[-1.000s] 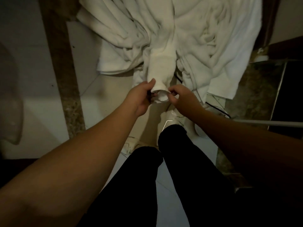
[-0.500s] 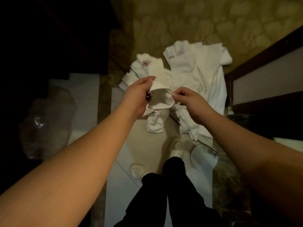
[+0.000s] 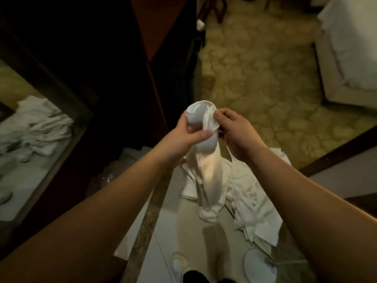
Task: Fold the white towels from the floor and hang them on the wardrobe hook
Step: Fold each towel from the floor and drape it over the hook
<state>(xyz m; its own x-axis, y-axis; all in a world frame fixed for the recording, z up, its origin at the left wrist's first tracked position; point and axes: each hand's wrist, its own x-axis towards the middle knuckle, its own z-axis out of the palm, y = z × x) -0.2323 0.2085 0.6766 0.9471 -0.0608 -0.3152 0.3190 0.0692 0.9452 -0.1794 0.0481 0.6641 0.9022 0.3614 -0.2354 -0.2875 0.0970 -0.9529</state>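
While both hands are up at chest level, the left hand (image 3: 184, 135) wraps its fingers and thumb around the gathered top of a white towel (image 3: 206, 170), and the right hand (image 3: 232, 129) pinches the towel's edge just beside that hold, at the rolled opening. Below the grip the towel hangs in a twisted rope, its tail touching or nearly touching the pile of white towels (image 3: 253, 199) lying on the pale floor directly beneath.

The step in hand looks like finding the towel's edge so it can be opened and folded. To do it well, I would judge the right hand should run along the hem away from the left until a corner comes up, so the twist drops out before any fold is made; folding it roped would give a lumpy bundle that may slip off a hook. Lifting the tail free of the pile first would keep it from dragging another towel along.

Beyond the grip stands the dark wardrobe (image 3: 122, 58); no hook can be made out. No label or writing is readable anywhere.
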